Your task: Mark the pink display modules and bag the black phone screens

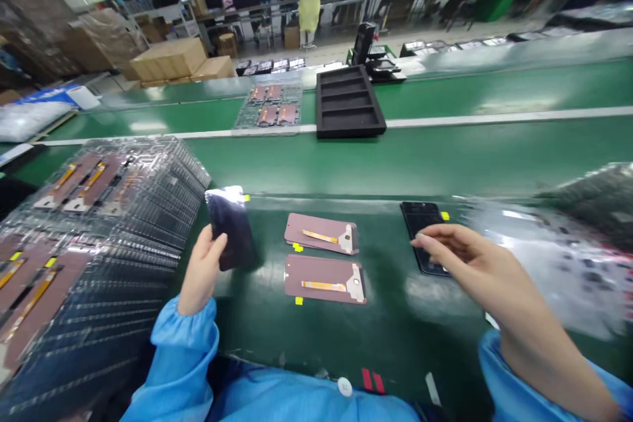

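My left hand (202, 267) grips a dark phone screen (230, 224) by its lower left side, thumb on the face. The screen is tilted up off the table, with a glossy top edge and a yellow tab. My right hand (465, 260) is over another dark phone screen (422, 217) lying flat on the table. Its thumb and index finger are closed in a pinch above that screen; anything between them is too small to make out. Between my hands lie pinkish-brown display panels, one group above (297, 227) and a single panel below (297, 273), with orange flex cables and yellow tabs.
Stacked clear trays (182, 171) holding display panels rise at my left. Clear plastic sheets (534, 264) cover the right side. Across the green bench stand a black compartment tray (324, 105) and a clear tray of panels (242, 120). Cartons (171, 59) and co-workers are beyond.
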Motion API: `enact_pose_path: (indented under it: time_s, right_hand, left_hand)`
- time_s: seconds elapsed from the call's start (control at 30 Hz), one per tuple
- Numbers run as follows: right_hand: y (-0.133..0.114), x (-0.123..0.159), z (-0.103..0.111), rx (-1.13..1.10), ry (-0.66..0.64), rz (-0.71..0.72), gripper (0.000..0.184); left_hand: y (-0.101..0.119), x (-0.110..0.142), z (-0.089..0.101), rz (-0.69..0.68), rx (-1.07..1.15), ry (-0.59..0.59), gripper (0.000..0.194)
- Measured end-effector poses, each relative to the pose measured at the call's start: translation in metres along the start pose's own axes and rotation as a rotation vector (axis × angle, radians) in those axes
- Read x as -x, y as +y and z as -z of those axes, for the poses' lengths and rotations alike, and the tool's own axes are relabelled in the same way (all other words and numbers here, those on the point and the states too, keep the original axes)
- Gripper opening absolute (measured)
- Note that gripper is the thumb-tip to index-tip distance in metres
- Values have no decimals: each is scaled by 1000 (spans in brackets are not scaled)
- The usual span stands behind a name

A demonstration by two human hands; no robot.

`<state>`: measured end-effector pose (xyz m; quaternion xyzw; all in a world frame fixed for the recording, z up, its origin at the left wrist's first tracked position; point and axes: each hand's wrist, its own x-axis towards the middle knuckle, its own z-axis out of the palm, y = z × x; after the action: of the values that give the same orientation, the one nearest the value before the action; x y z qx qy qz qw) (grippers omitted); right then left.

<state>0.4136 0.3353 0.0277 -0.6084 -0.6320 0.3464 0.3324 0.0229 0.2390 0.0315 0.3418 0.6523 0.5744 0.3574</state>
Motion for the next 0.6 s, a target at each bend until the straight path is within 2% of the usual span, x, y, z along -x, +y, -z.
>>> enact_pose_path:
  time_s: [0.1, 0.23, 0.37, 0.47, 0.53, 0.6]
  right_hand:
    - [22, -6, 6, 31, -7, -102, 45]
    - [34, -10, 3, -27, -32, -200, 49]
    - [40, -14, -6, -57, -78, -249, 54]
    - [46, -17, -12, -87, -51, -252, 52]
    - [51, -17, -15, -99, 6, -211, 48]
    - [57, -17, -20, -87, 53, -166, 45]
  left_hand:
    - [-15, -25, 37, -11, -97, 54, 57]
    - [-36, -40, 59, 14, -191, 65, 61]
    - [-54, -45, 65, 1, -359, 143, 54]
    - [-59, -45, 67, -40, -545, 219, 48]
    - [-58, -42, 63, -75, -672, 275, 53]
    - [-56, -38, 52, -109, -776, 302, 66]
